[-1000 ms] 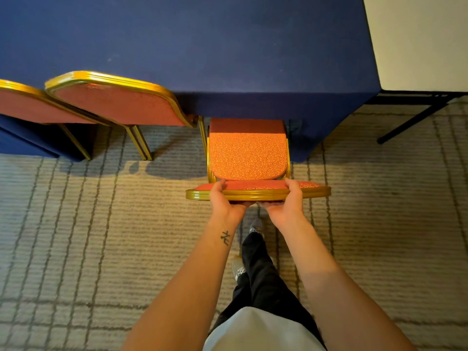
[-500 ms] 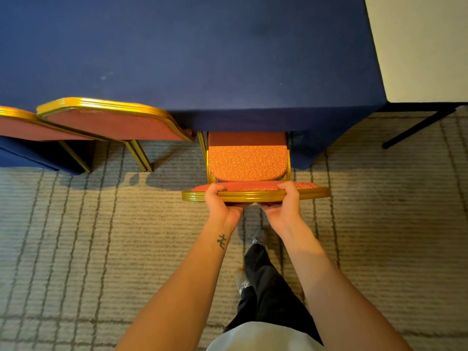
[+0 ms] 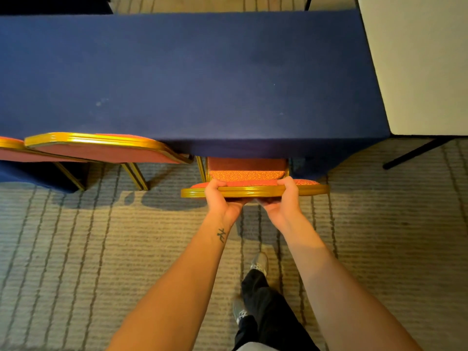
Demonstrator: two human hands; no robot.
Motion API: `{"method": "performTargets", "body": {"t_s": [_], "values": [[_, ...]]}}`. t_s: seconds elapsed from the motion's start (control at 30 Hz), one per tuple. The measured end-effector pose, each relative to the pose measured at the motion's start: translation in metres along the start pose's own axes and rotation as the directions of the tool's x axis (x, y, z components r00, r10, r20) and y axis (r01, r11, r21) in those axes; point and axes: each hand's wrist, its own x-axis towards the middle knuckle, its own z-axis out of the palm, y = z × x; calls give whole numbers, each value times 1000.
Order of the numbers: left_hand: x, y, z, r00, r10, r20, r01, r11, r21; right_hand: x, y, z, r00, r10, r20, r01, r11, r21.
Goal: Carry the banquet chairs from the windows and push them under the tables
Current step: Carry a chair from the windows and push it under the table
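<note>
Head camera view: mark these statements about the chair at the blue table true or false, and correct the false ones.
1. The left hand and the right hand both grip the gold top rail of the chair. True.
2. The table above the chair wears a white cloth. False: its cloth is dark blue.
3. Only a strip of the chair's seat shows in front of the table edge. True.
4. This chair is the only one at the table. False: a second chair and a third chair stand to its left.
5. A pale table stands to the right of the blue one. True.
</note>
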Motion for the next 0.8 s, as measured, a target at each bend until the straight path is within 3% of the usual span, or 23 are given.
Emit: {"method": "performTargets", "body": {"t_s": [0.8], "values": [[116,66,80,996,-28,-90,26,999,-28,87,-57,101,999,-25,-30,26,999,30]]}}
